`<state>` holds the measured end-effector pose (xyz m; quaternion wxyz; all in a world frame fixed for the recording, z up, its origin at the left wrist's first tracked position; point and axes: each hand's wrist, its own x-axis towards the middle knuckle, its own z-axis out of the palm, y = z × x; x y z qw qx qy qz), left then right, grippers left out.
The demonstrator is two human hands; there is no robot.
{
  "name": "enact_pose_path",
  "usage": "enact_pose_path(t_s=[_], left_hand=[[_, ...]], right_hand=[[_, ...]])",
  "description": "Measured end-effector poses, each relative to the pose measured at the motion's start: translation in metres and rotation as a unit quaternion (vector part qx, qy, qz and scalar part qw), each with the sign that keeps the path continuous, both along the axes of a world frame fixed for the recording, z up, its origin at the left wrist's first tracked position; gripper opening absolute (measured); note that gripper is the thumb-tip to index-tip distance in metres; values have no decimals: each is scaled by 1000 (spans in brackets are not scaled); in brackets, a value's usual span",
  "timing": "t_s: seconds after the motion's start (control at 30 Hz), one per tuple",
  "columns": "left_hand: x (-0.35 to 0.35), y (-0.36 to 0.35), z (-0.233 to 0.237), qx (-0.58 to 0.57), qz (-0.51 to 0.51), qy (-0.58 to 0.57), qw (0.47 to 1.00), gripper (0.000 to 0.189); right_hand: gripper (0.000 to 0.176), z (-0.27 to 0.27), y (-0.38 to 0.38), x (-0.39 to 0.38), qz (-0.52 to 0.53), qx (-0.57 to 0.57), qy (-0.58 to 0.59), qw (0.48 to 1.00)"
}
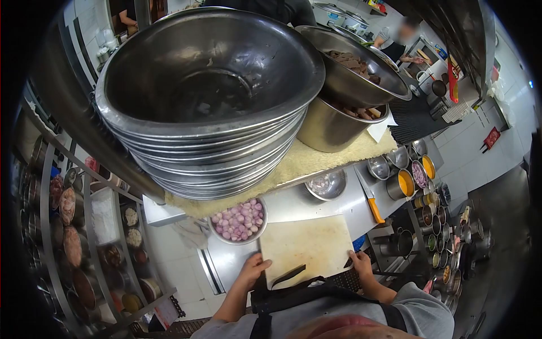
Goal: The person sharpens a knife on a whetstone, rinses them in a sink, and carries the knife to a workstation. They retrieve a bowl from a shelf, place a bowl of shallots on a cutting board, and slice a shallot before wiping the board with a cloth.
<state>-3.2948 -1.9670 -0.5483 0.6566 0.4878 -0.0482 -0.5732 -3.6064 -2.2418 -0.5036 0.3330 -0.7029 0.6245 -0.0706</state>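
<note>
A worn white cutting board (307, 243) lies on the steel counter in front of me, close to my body. My left hand (254, 271) grips its left edge near the front corner, and my right hand (362, 265) holds the right edge with the thumb by the rim. A black strip (289, 275) shows over the board's near side; what it is I cannot make out. Beyond the left corner stands a steel bowl full of peeled shallots (239, 221). Behind the board is a smaller steel bowl (326, 185) with pale bits inside. A knife with an orange handle (375, 210) rests to the right.
A shelf above the counter carries a tall stack of steel bowls (209, 113) and a pot (339, 127) topped by a bowl of brown pieces. Metal containers (402, 183) line the right. A food rack (84, 237) stands left. Another person (398, 42) works at the back right.
</note>
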Motion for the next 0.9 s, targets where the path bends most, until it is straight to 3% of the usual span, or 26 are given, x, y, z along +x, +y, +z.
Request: enact_pose_path(t_s=[0.1,0.13,0.3,0.5,0.57,0.63,0.67,0.77,0.83,0.9], left_hand=[[-3,-27,-7,-30,-47,-34,998,31],[-4,-36,2,-37,-68,-42,996,30],[-12,-74,-4,-61,-126,-61,988,27],[-18,-94,-2,-91,-141,-60,984,31],[-15,-98,1,-61,-157,-73,983,32],[-9,-100,15,-68,-168,-93,979,25],[-9,-101,18,-75,-157,-72,982,23],[-9,-107,35,-86,-150,-49,984,29],[-13,-115,45,-91,-149,-38,984,31],[-19,-126,64,-82,-143,-52,985,28]], right_hand=[[49,34,9,6,-92,25,-25,995],[50,-10,-10,-31,-39,-66,13,997],[52,10,-8,-50,-113,-50,3,992],[59,-12,-8,-91,-110,-116,67,985],[56,-32,-11,-106,-83,-124,42,988],[53,-41,-12,-111,-65,-149,44,986],[55,-29,-11,-105,-92,-73,59,991],[57,-27,-11,-102,-123,-114,27,985],[56,18,-2,-72,-217,-24,-64,974],[52,3,-18,-81,-216,-54,-84,971]])
